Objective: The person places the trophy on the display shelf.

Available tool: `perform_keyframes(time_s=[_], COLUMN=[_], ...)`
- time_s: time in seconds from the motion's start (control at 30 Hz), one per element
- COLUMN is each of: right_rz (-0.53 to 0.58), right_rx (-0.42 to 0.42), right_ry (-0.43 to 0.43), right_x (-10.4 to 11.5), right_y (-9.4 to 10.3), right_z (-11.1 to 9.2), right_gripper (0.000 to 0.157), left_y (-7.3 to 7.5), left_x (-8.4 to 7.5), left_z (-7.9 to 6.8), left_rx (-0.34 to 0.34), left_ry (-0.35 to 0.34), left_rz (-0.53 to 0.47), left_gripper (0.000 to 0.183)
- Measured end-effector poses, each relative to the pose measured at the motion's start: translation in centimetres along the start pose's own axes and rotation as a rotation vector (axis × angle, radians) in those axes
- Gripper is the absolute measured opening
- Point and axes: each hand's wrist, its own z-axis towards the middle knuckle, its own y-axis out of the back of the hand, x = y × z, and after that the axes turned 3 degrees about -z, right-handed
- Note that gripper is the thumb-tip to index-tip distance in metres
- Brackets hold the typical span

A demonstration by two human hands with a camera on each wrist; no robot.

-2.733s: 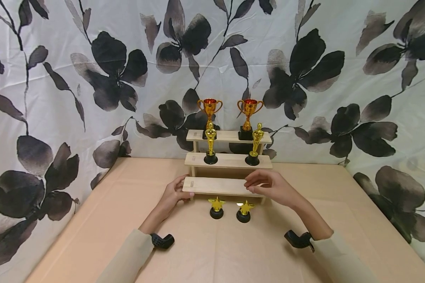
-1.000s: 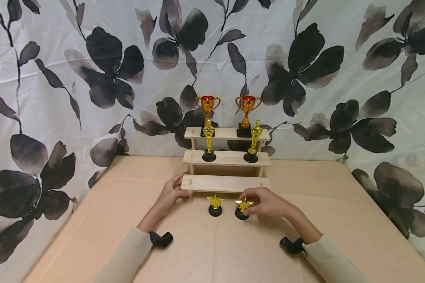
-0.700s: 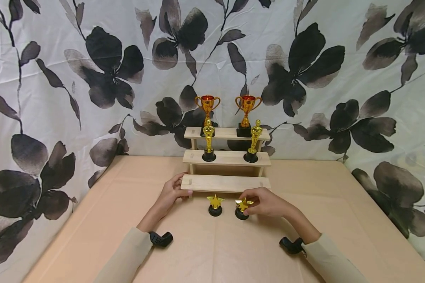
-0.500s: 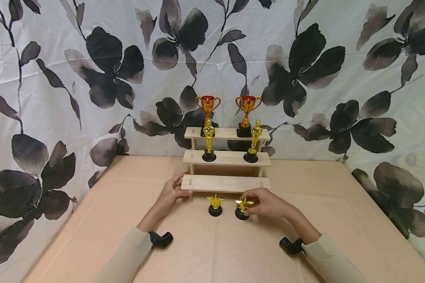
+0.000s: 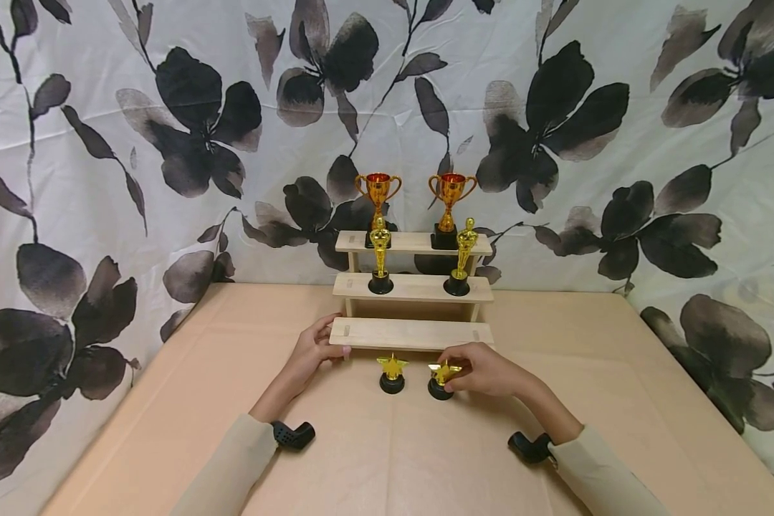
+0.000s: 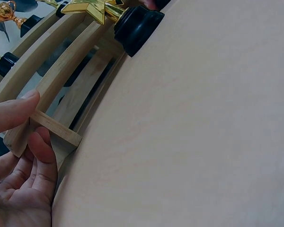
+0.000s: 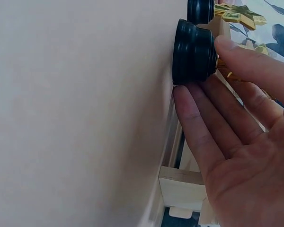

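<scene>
My left hand grips the left end of the lowest step of a three-step wooden display stand. In the left wrist view its thumb lies on the upper side and the fingers curl beneath. My right hand holds the right-hand star trophy, which stands upright on the table in front of the step. Seen from the right wrist, the thumb is at the top of the round black base, with fingers along its other side. A matching gold star trophy stands to its left, untouched.
Two gold cup trophies stand on the top step. On the middle step are two gold figure statuettes with black bases. A peach-coloured cloth covers the table, and a floral curtain hangs right behind the stand.
My right hand has come down from the right end of the lowest step and taken hold of the right-hand star trophy. The left hand has stayed on the step; the trophies have not moved.
</scene>
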Motion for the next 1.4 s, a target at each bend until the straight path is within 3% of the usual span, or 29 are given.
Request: perform_keyframes(time_s=[0.37, 1.4], right_rz=[-0.027, -0.029], right_rx=[-0.003, -0.026], right_ry=[-0.023, 0.047], right_x=[0.08, 0.1], right_y=[-0.06, 0.44], right_z=[0.12, 0.09], right_gripper=[0.022, 0.012], left_y=[0.12, -0.04], left_x=[0.15, -0.13], left_z=[0.01, -0.2], left_rx=[-0.002, 0.006], left_ry=[0.009, -0.011], left_rz=[0.001, 0.026], left_gripper=[0.081, 0.082])
